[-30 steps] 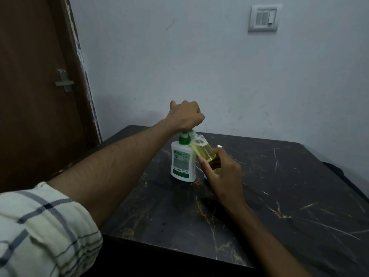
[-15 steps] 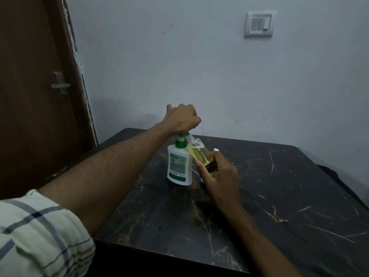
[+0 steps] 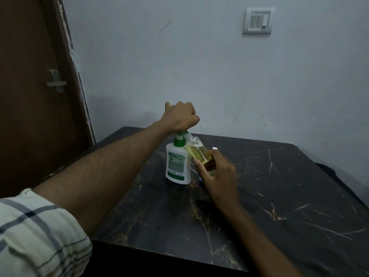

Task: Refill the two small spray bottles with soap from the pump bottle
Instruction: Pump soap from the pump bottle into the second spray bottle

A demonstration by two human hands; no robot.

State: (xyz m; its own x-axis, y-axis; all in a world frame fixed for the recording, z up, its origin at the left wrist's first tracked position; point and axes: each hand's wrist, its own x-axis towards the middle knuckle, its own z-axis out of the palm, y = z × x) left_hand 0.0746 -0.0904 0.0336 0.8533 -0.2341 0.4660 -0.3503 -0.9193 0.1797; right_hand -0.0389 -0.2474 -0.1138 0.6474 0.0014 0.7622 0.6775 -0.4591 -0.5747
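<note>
A white pump bottle (image 3: pixel 177 166) with a green collar stands upright on the dark marble table (image 3: pixel 279 196). My left hand (image 3: pixel 180 116) sits curled on top of its green pump head, covering it. My right hand (image 3: pixel 216 174) grips a small clear spray bottle (image 3: pixel 197 150) holding yellow-green liquid, tilted with its open neck up against the pump's nozzle. A small white piece (image 3: pixel 214 148) peeks out just behind my right hand; what it belongs to is hidden. A second spray bottle cannot be made out.
The table's front edge runs close to my body and its right edge falls off at the far right. A brown door (image 3: pixel 30 86) with a metal latch stands at the left. A wall switch plate (image 3: pixel 258 20) hangs high on the pale wall.
Both hands and both bottles keep the same pose. Only the camera view has shifted slightly, so everything sits a little lower in frame.
</note>
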